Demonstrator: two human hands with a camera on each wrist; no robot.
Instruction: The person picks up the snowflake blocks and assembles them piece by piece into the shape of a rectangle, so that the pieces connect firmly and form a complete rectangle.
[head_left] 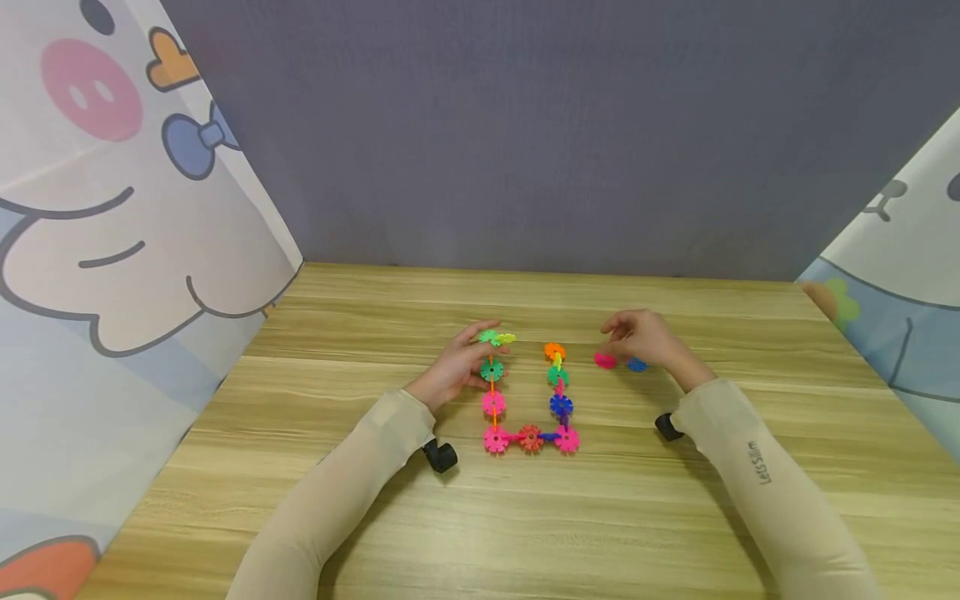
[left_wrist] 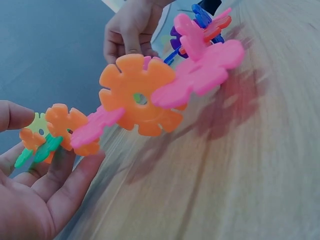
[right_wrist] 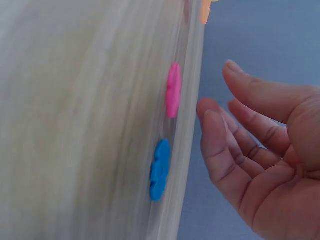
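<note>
Notched plastic snowflake discs are joined into a U-shaped chain of pink, red, blue, green, orange and yellow pieces. At the far end of its left side, my left hand holds the chain between thumb and fingers. In the left wrist view, the fingers curl under an orange disc while the thumb sits above. My right hand hovers over a loose pink disc, and a blue disc lies beside it. The right wrist view shows nothing between the loosely bent fingers.
The wood-grain table runs back to a grey partition. Panels with cartoon prints stand on both sides. Small black cameras are strapped at the wrists.
</note>
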